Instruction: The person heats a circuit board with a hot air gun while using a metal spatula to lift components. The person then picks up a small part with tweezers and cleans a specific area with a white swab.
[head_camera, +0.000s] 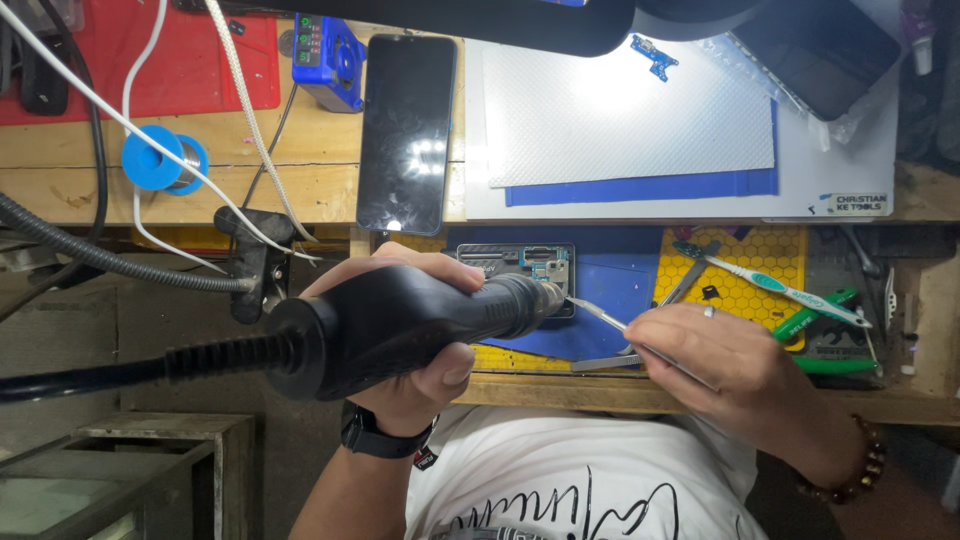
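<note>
Gripped nearest the lens, left hand (420, 340) wraps the black hot-air handle (400, 320), nozzle aimed at the small circuit board (518, 270) on the blue mat (610, 290), while right hand (720, 360) pinches tweezers (600, 315) beside it for steadying.

Person, head-camera view. White T-shirt (560, 470) with black cursive-style lettering across the chest. Arms bare below the sleeves. Left hand (415, 345): black watch (380, 437) with a dark band on the wrist. Right hand (715, 355): thin silver ring (709, 311) on one finger; bracelet (850, 480) of dark brown beads on the wrist.
</note>
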